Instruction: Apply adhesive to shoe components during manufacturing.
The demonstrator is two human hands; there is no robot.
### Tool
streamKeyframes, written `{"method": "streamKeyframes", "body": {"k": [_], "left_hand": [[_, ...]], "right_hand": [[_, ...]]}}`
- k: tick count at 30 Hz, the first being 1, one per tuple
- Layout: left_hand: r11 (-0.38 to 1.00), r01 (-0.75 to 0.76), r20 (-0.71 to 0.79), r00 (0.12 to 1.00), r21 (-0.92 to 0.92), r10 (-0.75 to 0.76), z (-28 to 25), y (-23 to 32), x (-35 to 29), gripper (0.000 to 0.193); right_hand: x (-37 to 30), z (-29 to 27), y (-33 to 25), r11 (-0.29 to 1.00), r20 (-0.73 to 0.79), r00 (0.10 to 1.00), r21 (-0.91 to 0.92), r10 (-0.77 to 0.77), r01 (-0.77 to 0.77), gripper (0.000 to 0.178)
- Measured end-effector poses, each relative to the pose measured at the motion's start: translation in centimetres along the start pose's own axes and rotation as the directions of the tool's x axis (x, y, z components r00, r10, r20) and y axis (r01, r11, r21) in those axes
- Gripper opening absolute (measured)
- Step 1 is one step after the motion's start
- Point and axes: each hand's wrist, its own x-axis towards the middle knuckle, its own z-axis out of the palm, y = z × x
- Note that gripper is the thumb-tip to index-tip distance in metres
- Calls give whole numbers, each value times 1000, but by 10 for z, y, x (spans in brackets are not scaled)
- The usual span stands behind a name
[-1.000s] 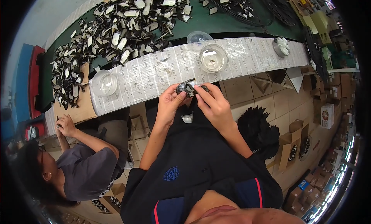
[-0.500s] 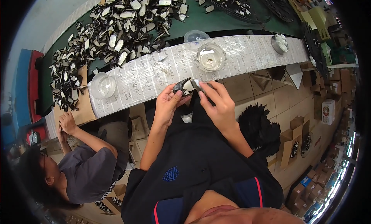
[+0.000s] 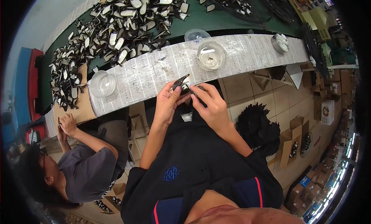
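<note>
Just in front of the bench edge, my left hand [image 3: 169,102] grips a small curved black piece with a pale face [image 3: 178,83], which looks like a shoe part. Its pointed end tilts up to the right. My right hand [image 3: 210,104] is closed in a pinch against the piece's right side. Something dark shows between those fingers, with a white bit near the tips, too small to name. Closest to my hands on the bench is a clear round tub [image 3: 211,56] holding liquid.
A large heap of similar black-and-pale pieces [image 3: 119,31] covers the green surface [image 3: 201,21] behind. Another clear tub [image 3: 103,84] and a cup of white wads [image 3: 279,43] stand on the paper-covered ledge [image 3: 135,77]. At left sits a co-worker [image 3: 89,166]; cartons [image 3: 290,143] stand at right.
The curved piece has turned, its pointed end now higher and its pale face less visible. My right hand has shifted slightly left and down, closer to my left hand.
</note>
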Motion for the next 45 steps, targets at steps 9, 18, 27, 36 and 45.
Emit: {"method": "streamKeyframes", "body": {"k": [9,18,27,36,45], "left_hand": [[1000,-11,4,1000,-17,11,0,3,-1,32],[1000,17,6,1000,-14,-17,6,6,-4,35],[999,23,14,1000,-42,-22,4,3,0,31],[1000,15,-11,1000,-20,-15,3,3,-1,32],[998,49,20,999,-24,-49,6,3,-5,39]], "right_hand": [[-1,-10,11,993,-12,1000,-114,-11,10,33],[7,-25,10,991,-134,991,-135,-3,-15,31],[3,-11,-4,1000,-37,999,-29,-12,11,31],[0,-16,12,995,-74,997,-94,6,-13,30],[21,-49,55,974,-296,928,55,226,-219,23]]}}
